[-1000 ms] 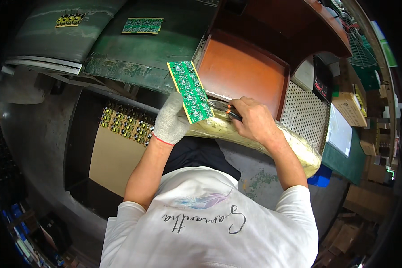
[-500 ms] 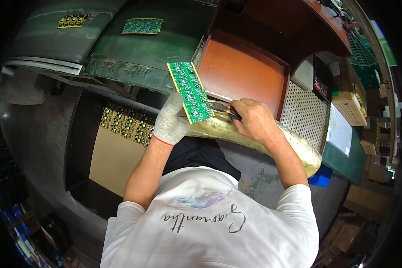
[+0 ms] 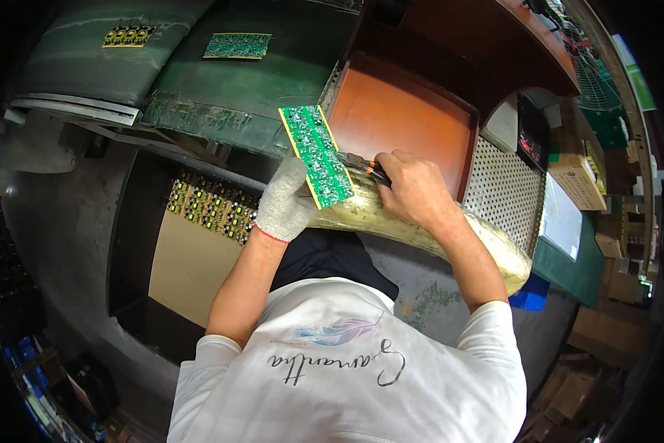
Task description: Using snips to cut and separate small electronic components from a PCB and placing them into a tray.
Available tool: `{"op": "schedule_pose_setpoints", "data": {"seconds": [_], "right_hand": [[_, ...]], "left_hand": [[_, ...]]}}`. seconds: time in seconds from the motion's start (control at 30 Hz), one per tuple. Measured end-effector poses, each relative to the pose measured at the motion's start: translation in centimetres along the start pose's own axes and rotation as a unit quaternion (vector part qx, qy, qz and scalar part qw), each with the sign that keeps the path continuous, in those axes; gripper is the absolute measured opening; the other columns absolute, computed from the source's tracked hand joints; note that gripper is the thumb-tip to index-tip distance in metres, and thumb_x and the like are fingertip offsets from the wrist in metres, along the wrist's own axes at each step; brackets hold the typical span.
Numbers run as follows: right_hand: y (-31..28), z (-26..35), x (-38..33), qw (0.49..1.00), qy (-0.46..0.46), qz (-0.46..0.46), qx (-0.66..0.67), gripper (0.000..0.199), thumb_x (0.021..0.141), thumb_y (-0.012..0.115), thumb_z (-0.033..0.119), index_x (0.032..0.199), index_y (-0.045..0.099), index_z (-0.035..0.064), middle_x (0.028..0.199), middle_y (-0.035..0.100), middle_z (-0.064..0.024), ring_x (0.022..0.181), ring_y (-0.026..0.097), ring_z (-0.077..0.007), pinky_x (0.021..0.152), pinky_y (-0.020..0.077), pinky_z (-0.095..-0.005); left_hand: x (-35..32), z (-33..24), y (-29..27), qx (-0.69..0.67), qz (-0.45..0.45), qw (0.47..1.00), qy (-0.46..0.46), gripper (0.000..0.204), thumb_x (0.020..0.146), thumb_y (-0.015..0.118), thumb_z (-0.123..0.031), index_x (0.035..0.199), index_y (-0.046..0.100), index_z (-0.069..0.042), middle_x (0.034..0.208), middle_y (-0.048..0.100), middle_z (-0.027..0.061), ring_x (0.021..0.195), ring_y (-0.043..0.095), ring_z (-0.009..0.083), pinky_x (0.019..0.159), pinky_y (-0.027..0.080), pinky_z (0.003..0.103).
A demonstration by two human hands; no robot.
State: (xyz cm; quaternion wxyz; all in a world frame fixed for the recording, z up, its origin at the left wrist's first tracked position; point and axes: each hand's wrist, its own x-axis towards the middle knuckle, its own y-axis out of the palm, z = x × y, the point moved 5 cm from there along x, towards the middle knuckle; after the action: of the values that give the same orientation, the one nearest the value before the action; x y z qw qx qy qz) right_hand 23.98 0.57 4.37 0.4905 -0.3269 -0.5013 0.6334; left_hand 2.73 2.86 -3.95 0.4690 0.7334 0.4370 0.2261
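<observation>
A long green circuit board (image 3: 316, 156) with yellowish edge strips is tilted up in my left hand (image 3: 284, 201), which wears a white knitted glove with a red cuff edge. The glove grips the board's left side near its lower end; some of the fingers are hidden behind it. My bare right hand (image 3: 418, 188) is closed around cutting pliers (image 3: 374, 170) with black and orange handles. The pliers' jaws reach the board's right edge, about midway along it. Whether they grip a wire or lead there is too small to tell.
Ahead is a reddish-brown tray (image 3: 406, 118), with a perforated metal plate (image 3: 507, 196) to its right. A plastic-wrapped padded edge (image 3: 420, 218) runs before me. Another green board (image 3: 237, 46) lies on the dark green belt (image 3: 191, 92). At left, a black bin (image 3: 129, 244) holds component boards (image 3: 212, 209) and cardboard (image 3: 191, 266).
My right hand and the pliers have moved up and slightly left along the board's right edge. The board has shifted slightly down.
</observation>
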Motion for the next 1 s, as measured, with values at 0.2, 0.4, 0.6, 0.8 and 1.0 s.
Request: {"op": "schedule_pose_setpoints", "data": {"seconds": [0.2, 0.4, 0.6, 0.8, 1.0], "right_hand": [[0.3, -0.3, 0.0, 1.000, 0.004, -0.007, -0.003, 0.033, 0.084, 0.076, 0.011, 0.115, 0.072, 0.0007, 0.097, 0.073, -0.0209, 0.093, 0.073, -0.0439, 0.085, 0.0591, -0.0534], [0.6, -0.4, 0.1, 1.000, 0.010, -0.003, -0.012, 0.033, 0.084, 0.076, 0.011, 0.115, 0.072, 0.0013, 0.097, 0.073, -0.0200, 0.093, 0.073, -0.0427, 0.085, 0.0593, -0.0528], [0.5, -0.4, 1.3, 0.999, 0.016, -0.034, 0.017, 0.032, 0.085, 0.076, 0.010, 0.116, 0.072, 0.0019, 0.098, 0.073, -0.0198, 0.095, 0.073, -0.0421, 0.085, 0.0591, -0.0531], [0.7, -0.1, 2.6, 0.999, 0.018, -0.047, 0.004, 0.032, 0.086, 0.076, 0.010, 0.116, 0.072, 0.0023, 0.099, 0.073, -0.0198, 0.097, 0.073, -0.0422, 0.085, 0.0589, -0.0539], [0.1, -0.2, 2.7, 0.998, 0.033, -0.058, -0.004, 0.036, 0.085, 0.077, 0.010, 0.119, 0.072, 0.0022, 0.102, 0.074, -0.0197, 0.099, 0.073, -0.0423, 0.087, 0.0600, -0.0530]], "left_hand": [[-0.2, 0.0, 0.2, -0.001, -0.012, 1.000, -0.007, 0.054, 0.108, 0.070, -0.031, 0.152, 0.054, -0.005, 0.136, 0.069, 0.0098, 0.125, 0.070, 0.0242, 0.110, 0.059, 0.045], [0.1, 0.0, -0.1, -0.003, -0.024, 1.000, -0.003, 0.054, 0.108, 0.070, -0.029, 0.153, 0.054, -0.005, 0.136, 0.069, 0.0093, 0.124, 0.071, 0.0242, 0.110, 0.059, 0.045], [-0.1, -0.2, 0.5, 0.001, -0.017, 1.000, -0.010, 0.057, 0.106, 0.072, -0.028, 0.154, 0.053, -0.005, 0.136, 0.069, 0.0093, 0.124, 0.071, 0.0233, 0.110, 0.060, 0.044], [0.0, -0.2, 0.0, 0.045, 0.029, 0.999, 0.006, 0.064, 0.110, 0.068, -0.039, 0.162, 0.050, -0.007, 0.151, 0.065, 0.0130, 0.136, 0.066, 0.0307, 0.118, 0.054, 0.054], [0.1, -0.3, 0.1, 0.035, 0.037, 0.999, 0.002, 0.068, 0.108, 0.071, -0.038, 0.164, 0.048, -0.008, 0.149, 0.065, 0.0107, 0.135, 0.066, 0.0286, 0.119, 0.054, 0.052]]}}
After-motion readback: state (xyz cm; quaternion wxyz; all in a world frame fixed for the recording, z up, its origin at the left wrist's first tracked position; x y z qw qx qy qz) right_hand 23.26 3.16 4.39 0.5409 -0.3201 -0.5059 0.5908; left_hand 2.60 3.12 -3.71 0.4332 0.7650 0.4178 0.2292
